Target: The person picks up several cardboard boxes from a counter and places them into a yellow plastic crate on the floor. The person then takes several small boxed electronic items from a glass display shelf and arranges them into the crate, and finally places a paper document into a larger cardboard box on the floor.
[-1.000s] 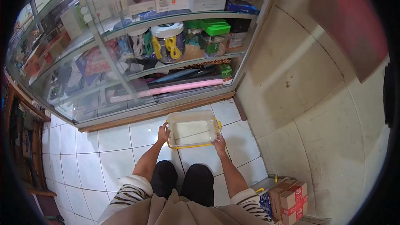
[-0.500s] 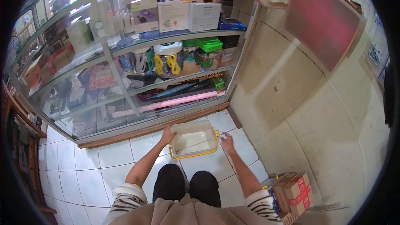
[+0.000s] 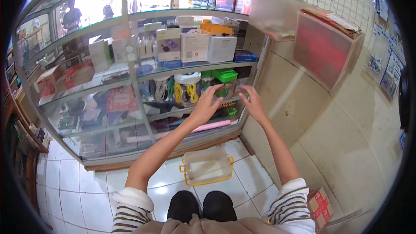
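Note:
Both my hands are raised in front of the glass cabinet's middle shelf, fingers apart and holding nothing. My left hand [image 3: 208, 105] hangs before the shelf, beside a clear jar of yellow cables [image 3: 186, 93] with a white lid. My right hand [image 3: 253, 102] is at the cabinet's right end, near the wall. A clear container with a green lid [image 3: 225, 75] stands on the shelf between and behind the hands; neither visibly touches it. On the floor by my feet sits an open clear plastic box [image 3: 208, 169] with yellow edging and handles.
The cabinet's upper shelf carries several cartons [image 3: 194, 47]; a pink roll [image 3: 212, 125] lies on the bottom shelf. A clear bin with red contents [image 3: 323, 52] juts out at the upper right. A cardboard box with red tape [image 3: 320, 208] stands at the lower right.
My left hand has let go of the plastic box. Both hands have risen from the floor toward the middle shelf, and my view has tilted upward. The box stays on the floor.

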The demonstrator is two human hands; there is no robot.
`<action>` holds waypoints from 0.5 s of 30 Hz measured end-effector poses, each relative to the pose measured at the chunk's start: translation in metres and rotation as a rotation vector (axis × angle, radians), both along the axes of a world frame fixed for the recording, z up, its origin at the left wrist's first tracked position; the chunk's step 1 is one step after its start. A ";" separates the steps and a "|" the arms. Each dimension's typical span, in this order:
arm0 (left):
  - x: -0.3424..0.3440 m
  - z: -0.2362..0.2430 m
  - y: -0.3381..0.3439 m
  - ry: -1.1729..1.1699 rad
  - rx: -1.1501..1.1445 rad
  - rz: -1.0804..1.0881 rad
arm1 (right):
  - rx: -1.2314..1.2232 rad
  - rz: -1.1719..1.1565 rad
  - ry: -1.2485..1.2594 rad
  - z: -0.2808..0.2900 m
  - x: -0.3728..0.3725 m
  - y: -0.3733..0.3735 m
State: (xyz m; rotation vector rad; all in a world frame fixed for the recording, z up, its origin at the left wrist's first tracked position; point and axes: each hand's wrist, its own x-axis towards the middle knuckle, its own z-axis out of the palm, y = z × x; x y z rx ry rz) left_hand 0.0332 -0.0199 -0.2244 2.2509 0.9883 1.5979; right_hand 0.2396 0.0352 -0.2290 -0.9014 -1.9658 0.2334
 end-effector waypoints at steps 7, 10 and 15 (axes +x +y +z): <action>0.043 0.020 0.129 0.199 0.392 0.248 | 0.482 -0.232 -0.173 0.028 -0.017 0.117; 0.058 0.018 0.161 0.341 0.495 0.419 | 0.451 -0.252 -0.220 0.032 -0.007 0.159; 0.066 0.005 0.193 0.478 0.470 0.640 | 0.395 -0.266 -0.296 0.030 -0.004 0.206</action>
